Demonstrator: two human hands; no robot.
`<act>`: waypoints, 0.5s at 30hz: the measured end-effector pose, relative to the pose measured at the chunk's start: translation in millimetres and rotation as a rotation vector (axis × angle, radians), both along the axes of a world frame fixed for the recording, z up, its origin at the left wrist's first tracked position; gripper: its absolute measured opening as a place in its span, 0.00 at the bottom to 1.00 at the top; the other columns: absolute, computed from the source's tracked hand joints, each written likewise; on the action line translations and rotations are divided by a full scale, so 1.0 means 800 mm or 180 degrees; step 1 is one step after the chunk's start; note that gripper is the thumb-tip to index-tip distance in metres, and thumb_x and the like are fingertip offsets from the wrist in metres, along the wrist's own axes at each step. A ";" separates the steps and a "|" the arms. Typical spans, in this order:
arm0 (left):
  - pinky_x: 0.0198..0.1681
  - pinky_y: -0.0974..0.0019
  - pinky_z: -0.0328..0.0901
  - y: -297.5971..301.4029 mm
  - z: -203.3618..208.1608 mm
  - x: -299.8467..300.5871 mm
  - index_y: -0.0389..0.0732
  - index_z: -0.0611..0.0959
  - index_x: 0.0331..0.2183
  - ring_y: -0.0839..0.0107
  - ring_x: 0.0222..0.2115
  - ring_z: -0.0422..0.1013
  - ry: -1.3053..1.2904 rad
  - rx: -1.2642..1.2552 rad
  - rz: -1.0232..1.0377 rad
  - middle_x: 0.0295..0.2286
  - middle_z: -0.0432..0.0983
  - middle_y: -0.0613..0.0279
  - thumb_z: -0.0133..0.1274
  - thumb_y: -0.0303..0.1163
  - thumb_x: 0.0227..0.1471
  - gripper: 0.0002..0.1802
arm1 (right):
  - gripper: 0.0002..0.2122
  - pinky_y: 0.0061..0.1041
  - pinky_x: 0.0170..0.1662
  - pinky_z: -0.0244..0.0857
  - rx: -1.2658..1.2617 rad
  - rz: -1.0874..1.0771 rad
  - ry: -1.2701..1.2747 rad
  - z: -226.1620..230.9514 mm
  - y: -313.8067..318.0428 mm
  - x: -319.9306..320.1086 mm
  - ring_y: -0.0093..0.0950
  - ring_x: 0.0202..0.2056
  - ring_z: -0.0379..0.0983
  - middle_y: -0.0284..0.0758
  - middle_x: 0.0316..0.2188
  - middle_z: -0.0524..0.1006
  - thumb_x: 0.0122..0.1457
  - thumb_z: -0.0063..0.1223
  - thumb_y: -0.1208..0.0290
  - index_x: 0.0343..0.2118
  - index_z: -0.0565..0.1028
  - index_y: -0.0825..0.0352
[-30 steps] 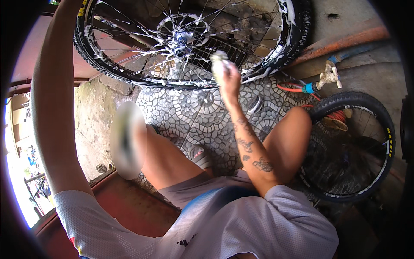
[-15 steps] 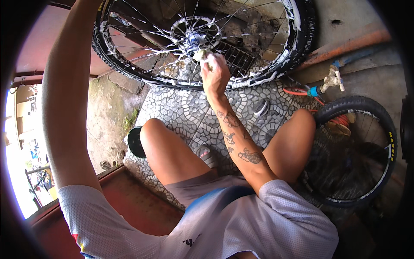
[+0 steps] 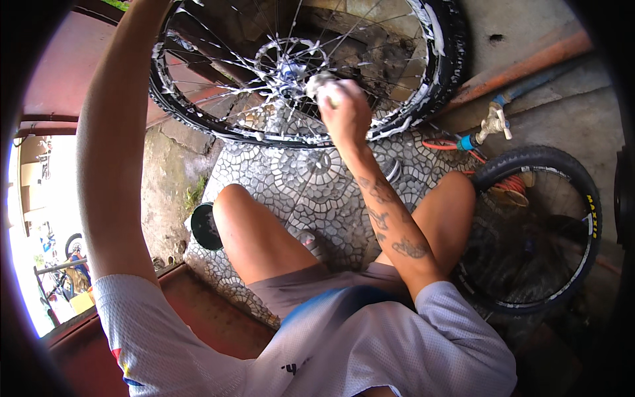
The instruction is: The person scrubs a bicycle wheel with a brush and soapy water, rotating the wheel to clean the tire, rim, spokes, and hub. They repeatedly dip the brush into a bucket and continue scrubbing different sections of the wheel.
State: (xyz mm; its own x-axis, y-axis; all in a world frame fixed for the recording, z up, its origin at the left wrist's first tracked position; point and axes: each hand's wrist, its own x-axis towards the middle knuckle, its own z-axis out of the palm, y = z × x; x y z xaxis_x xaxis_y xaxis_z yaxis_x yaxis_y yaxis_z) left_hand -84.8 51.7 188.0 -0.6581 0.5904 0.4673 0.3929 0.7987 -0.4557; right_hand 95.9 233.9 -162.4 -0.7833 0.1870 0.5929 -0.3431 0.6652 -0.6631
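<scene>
A bicycle wheel (image 3: 452, 66) with a black knobbly tyre stands before me, white foam over its rim, spokes, hub (image 3: 291, 71) and brake disc (image 3: 263, 54). My right hand (image 3: 347, 114) is closed on a foam-covered sponge (image 3: 320, 84), just right of the hub and in front of the spokes. Motion blurs the fingers and part of the sponge. My left arm (image 3: 116, 132) reaches up along the left side, and its hand lies beyond the top edge of the picture.
A second wheel (image 3: 506, 162) leans at the right, beside a tap (image 3: 495, 122) and a coiled orange hose (image 3: 509, 188). By my left knee stands a dark container (image 3: 206, 226). The floor (image 3: 264, 169) is patterned stone tile; a reddish panel (image 3: 205, 311) runs along the lower left.
My right hand has moved with the sponge from below the hub to the right, over the spokes. The whole view has shifted slightly, and the wheel appears further left.
</scene>
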 end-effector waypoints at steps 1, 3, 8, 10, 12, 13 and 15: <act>0.49 0.50 0.69 0.001 -0.001 0.003 0.43 0.80 0.50 0.44 0.45 0.77 -0.0106 0.0535 -0.0259 0.42 0.82 0.44 0.38 0.48 0.67 0.24 | 0.03 0.30 0.29 0.70 0.0402 0.0219 0.0065 0.002 0.005 -0.002 0.26 0.29 0.73 0.33 0.29 0.77 0.56 0.65 0.71 0.33 0.82 0.61; 0.54 0.53 0.65 0.005 -0.001 0.007 0.41 0.85 0.46 0.47 0.48 0.77 -0.0932 0.1796 0.0398 0.43 0.82 0.44 0.37 0.62 0.65 0.36 | 0.04 0.32 0.31 0.68 0.0983 0.0156 0.0074 0.015 0.028 -0.006 0.28 0.31 0.72 0.34 0.31 0.76 0.55 0.65 0.72 0.34 0.82 0.61; 0.55 0.54 0.65 0.008 -0.002 0.009 0.40 0.86 0.45 0.47 0.49 0.76 -0.0840 0.1748 0.0360 0.43 0.82 0.44 0.37 0.65 0.64 0.39 | 0.17 0.35 0.43 0.69 0.1125 -0.1359 -0.0277 0.037 0.172 -0.006 0.33 0.40 0.72 0.33 0.38 0.76 0.49 0.65 0.81 0.43 0.84 0.55; 0.55 0.53 0.65 0.006 -0.002 0.003 0.40 0.86 0.44 0.47 0.49 0.76 -0.0803 0.1703 0.0326 0.43 0.82 0.44 0.37 0.65 0.64 0.39 | 0.21 0.36 0.45 0.71 0.1003 -0.1282 0.0207 0.011 0.201 0.002 0.34 0.40 0.74 0.35 0.40 0.76 0.51 0.64 0.80 0.49 0.83 0.55; 0.56 0.54 0.65 0.000 -0.003 -0.004 0.40 0.84 0.47 0.47 0.50 0.75 -0.0837 0.1690 0.0360 0.45 0.82 0.44 0.37 0.61 0.65 0.36 | 0.21 0.37 0.45 0.71 0.0251 -0.1430 0.0131 -0.026 0.181 0.010 0.34 0.41 0.76 0.35 0.41 0.77 0.52 0.64 0.79 0.50 0.83 0.54; 0.56 0.54 0.65 -0.003 -0.004 -0.007 0.39 0.83 0.48 0.47 0.50 0.75 -0.0800 0.1598 0.0275 0.45 0.81 0.44 0.37 0.58 0.66 0.34 | 0.19 0.37 0.44 0.72 -0.0636 -0.1618 -0.0545 -0.043 0.156 0.012 0.33 0.41 0.77 0.36 0.41 0.77 0.54 0.63 0.77 0.50 0.83 0.56; 0.56 0.54 0.65 -0.009 -0.004 -0.012 0.38 0.81 0.51 0.46 0.50 0.75 -0.0669 0.1278 -0.0021 0.47 0.81 0.44 0.37 0.52 0.67 0.30 | 0.18 0.31 0.39 0.77 -0.0805 -0.1820 -0.0528 -0.067 0.084 0.012 0.28 0.39 0.77 0.33 0.40 0.75 0.56 0.64 0.76 0.52 0.80 0.59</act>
State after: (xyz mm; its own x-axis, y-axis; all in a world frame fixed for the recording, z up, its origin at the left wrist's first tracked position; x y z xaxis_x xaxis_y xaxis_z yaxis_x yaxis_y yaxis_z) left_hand -94.3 44.3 185.1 -0.7600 0.3940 0.5168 0.4494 0.8931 -0.0200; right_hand 105.8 301.1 -215.7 -0.5961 0.7199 0.3555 0.1395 0.5289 -0.8371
